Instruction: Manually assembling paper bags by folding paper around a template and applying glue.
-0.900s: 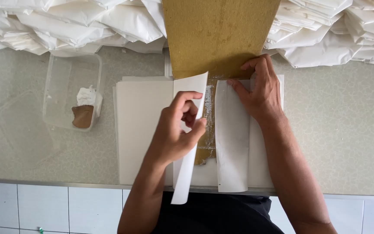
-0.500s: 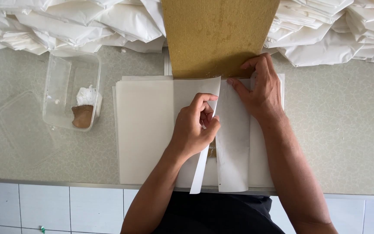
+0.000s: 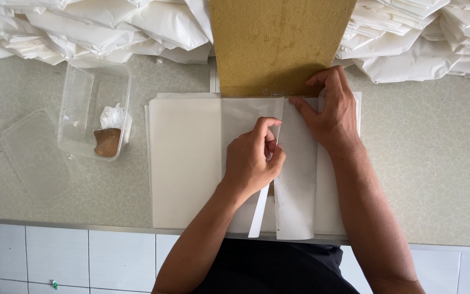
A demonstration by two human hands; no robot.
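Seen from above, a person folds a thin, translucent white paper sheet [image 3: 246, 125] on top of a stack of white paper sheets [image 3: 183, 163] that lies on a pale speckled worktop [image 3: 425, 163]. The left hand [image 3: 252, 162] is curled, thumb and fingers closed in a pinching grip on the sheet's turned-over flap, whose narrow folded edge runs down towards the worktop's near edge. The right hand [image 3: 330, 111] lies flat and open, holding nothing, its fingers pressing the sheet's right part against the lower edge of a mustard-brown rectangular board [image 3: 278, 46].

The sheet looks very light and limp, easily creased and probably easy to tear or slide on the smooth stack below; it seems best taken at an edge or corner by the fingertips while the other hand pins it flat. The board looks stiff by comparison.

The left hand covers the crease itself, so how the flap meets the sheet cannot be made out. The board's top is cut off, as are the heaps of crumpled white bags [image 3: 99, 32] behind. What the brown and white lumps in the clear plastic tub [image 3: 93, 109] are is unclear
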